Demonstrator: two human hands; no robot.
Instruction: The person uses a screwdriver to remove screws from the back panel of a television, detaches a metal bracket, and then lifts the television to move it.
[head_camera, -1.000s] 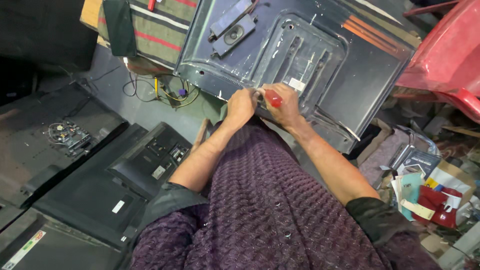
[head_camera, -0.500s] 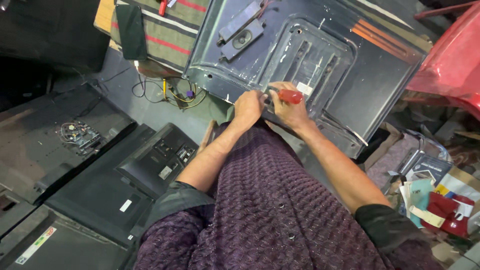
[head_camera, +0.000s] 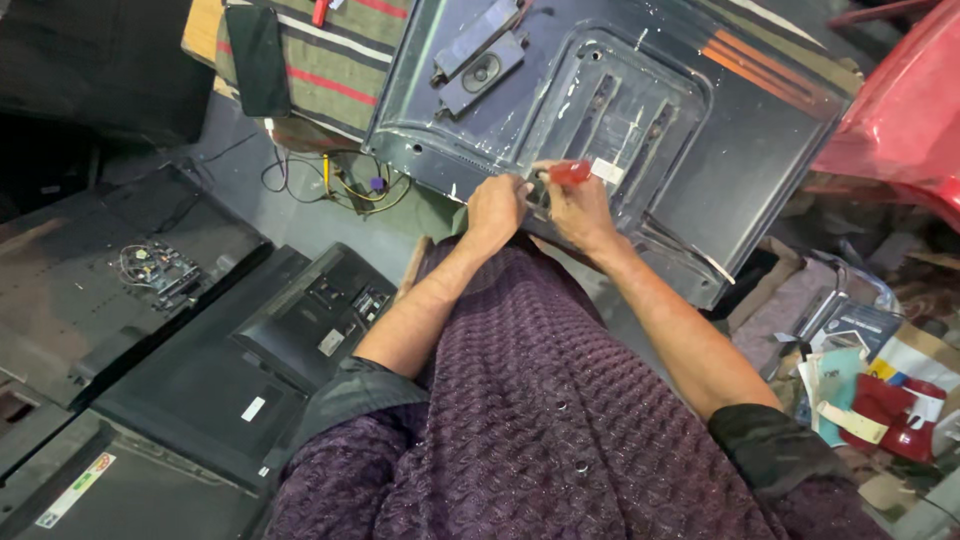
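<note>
Screwdriver (head_camera: 570, 172), red handle, is clenched in your right hand (head_camera: 580, 208), tip on the metal back panel (head_camera: 760, 130) just left of that grip. Left hand (head_camera: 494, 208) is closed at the panel edge; contents unclear. Keep the shaft square, press firmly.

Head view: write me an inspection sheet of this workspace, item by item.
Surface: grey floor, partly covered by a striped cloth.
Job's things: large dark metal back panel tilted toward the person, speaker strip on its upper part; red-handled screwdriver at its lower edge.
Clutter: black television back covers at left; boxes and papers at right; dark phone on the cloth.
Grippers: right hand holds the screwdriver; left hand rests against the panel edge beside it.
Cables: loose coloured wires on the floor below the cloth.
Surroundings: red plastic chair at upper right.
</note>
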